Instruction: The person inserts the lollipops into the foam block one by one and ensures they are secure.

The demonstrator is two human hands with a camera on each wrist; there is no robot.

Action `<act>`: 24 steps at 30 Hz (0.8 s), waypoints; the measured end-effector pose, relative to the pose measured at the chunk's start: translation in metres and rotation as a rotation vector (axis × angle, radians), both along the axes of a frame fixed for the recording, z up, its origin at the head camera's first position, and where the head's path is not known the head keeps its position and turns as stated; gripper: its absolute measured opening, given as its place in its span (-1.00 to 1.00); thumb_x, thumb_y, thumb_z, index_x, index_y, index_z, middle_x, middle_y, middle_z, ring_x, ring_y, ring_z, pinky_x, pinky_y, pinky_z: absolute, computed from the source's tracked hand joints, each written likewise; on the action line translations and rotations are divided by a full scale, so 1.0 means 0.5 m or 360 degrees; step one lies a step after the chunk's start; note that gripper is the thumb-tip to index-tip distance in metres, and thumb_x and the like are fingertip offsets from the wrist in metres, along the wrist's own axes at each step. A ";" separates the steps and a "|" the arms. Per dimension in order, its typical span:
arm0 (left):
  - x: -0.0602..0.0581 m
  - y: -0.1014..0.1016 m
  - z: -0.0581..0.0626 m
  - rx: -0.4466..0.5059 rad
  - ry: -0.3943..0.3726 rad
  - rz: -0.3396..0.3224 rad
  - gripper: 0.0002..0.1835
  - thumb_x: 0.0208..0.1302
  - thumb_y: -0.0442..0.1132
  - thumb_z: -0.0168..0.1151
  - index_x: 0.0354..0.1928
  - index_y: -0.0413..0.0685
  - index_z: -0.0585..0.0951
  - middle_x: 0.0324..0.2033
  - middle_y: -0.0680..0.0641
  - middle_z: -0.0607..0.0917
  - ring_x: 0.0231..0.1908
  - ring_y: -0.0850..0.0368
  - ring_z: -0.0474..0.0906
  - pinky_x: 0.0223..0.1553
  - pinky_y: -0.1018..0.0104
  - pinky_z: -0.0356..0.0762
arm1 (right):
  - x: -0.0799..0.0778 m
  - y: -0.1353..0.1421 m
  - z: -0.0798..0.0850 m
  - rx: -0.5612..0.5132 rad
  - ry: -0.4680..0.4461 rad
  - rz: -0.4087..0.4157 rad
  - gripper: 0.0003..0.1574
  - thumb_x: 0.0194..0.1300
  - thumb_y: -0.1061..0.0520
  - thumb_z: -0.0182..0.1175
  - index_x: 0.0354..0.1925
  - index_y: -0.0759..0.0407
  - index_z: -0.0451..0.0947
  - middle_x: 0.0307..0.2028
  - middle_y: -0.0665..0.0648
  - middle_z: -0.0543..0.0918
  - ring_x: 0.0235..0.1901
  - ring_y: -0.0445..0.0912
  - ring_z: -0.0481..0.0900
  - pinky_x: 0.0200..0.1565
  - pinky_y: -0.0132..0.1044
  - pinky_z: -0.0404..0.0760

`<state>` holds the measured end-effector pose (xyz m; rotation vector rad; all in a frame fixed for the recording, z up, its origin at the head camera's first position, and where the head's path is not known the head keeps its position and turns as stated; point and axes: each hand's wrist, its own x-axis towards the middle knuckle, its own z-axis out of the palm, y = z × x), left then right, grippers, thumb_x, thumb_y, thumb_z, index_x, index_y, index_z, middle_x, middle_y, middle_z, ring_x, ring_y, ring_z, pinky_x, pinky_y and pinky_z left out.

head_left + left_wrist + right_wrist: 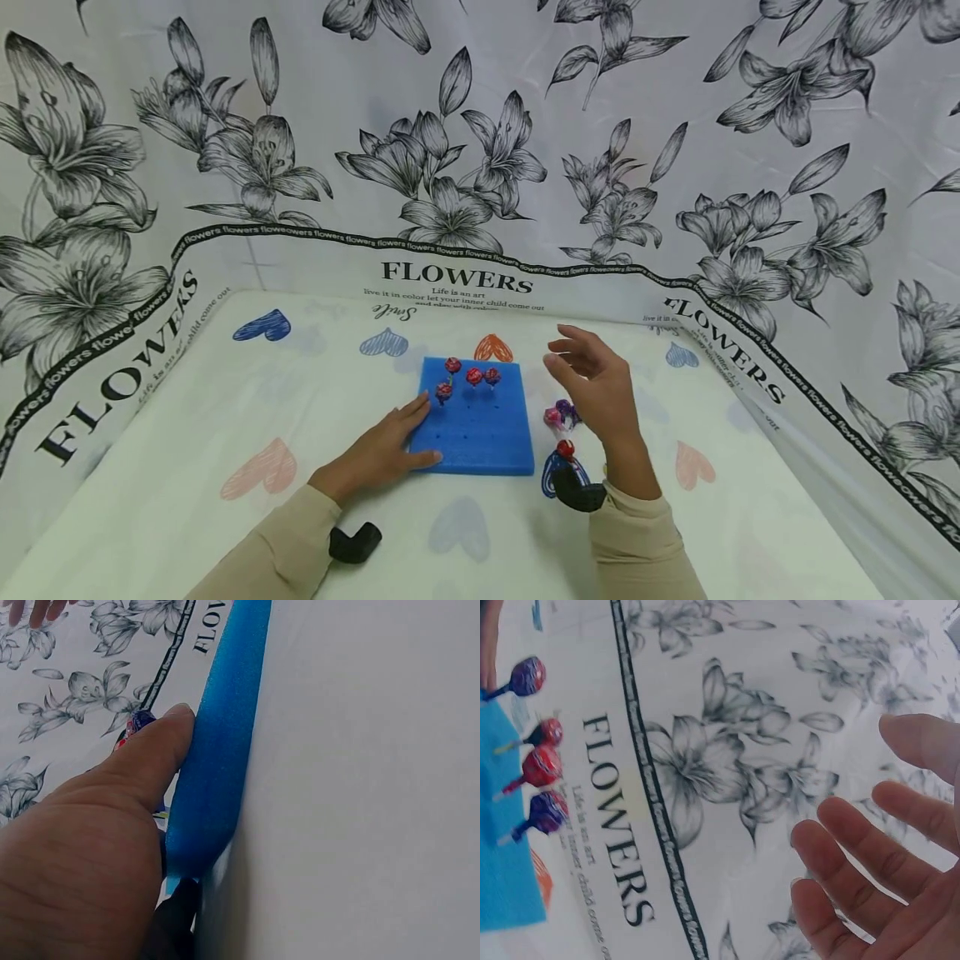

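Observation:
A blue foam block [480, 433] with rows of small holes lies flat on the table. Several wrapped lollipops [474, 377] stand upright by their sticks in its far half; the right wrist view shows a red one [541, 766] and a purple one [547, 812] among them. My left hand [390, 446] rests on the block's left side, fingers extended, with its thumb [150, 754] on the near edge. Raised to the right of the block, my right hand [596, 383] holds nothing, its fingers loosely bent and apart.
Loose lollipops, one pink [553, 416] and one red [565, 450] among them, lie beside the block, partly below my right hand. A white cloth [262, 400] with printed hearts covers the table. Behind it hangs a flower-printed curtain [510, 225].

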<state>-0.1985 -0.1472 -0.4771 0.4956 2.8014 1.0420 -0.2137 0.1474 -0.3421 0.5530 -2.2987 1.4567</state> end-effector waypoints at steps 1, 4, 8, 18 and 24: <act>0.000 -0.001 -0.001 -0.0003 0.0000 0.0003 -0.02 0.15 0.26 0.29 0.49 -0.02 0.14 0.48 0.02 0.03 0.40 -0.31 -0.08 0.29 -0.20 0.07 | 0.001 0.008 0.003 0.0003 0.0005 -0.0011 -0.47 0.29 0.13 0.30 0.22 0.08 0.50 -0.08 0.11 0.67 -0.11 -0.07 0.64 -0.03 -0.25 0.57; 0.001 -0.004 -0.001 0.0002 -0.0005 0.0008 -0.03 0.15 0.26 0.29 0.49 -0.02 0.14 0.48 0.02 0.03 0.40 -0.31 -0.08 0.29 -0.20 0.06 | 0.005 0.028 0.008 0.0029 0.0013 -0.0052 -0.45 0.30 0.22 0.27 0.25 0.15 0.46 -0.06 0.17 0.65 -0.10 -0.02 0.63 -0.03 -0.27 0.56; 0.002 -0.005 -0.003 0.0000 -0.0014 0.0014 -0.02 0.15 0.27 0.28 0.49 0.00 0.13 0.48 0.02 0.03 0.40 -0.30 -0.09 0.29 -0.21 0.05 | 0.013 0.052 0.010 0.0020 0.0033 -0.0071 -0.45 0.31 0.25 0.26 0.25 0.15 0.46 -0.06 0.18 0.65 -0.10 -0.04 0.63 -0.02 -0.32 0.54; 0.000 0.000 -0.002 0.0007 -0.0035 0.0021 -0.01 0.15 0.25 0.30 0.50 0.03 0.10 0.48 -0.02 0.04 0.41 -0.30 -0.09 0.29 -0.21 0.05 | 0.033 0.132 -0.010 -0.0081 -0.0077 -0.0225 -0.52 0.32 0.10 0.28 0.19 0.08 0.54 -0.04 0.14 0.65 -0.07 -0.15 0.62 -0.08 -0.40 0.56; 0.000 -0.001 0.002 0.0016 -0.0040 0.0021 0.00 0.14 0.25 0.31 0.50 0.01 0.10 0.48 -0.02 0.05 0.41 -0.29 -0.09 0.29 -0.21 0.05 | 0.031 0.176 -0.049 0.0032 -0.0233 -0.0342 -0.47 0.30 -0.01 0.29 0.20 0.10 0.53 0.00 0.14 0.64 -0.07 -0.17 0.59 -0.09 -0.46 0.54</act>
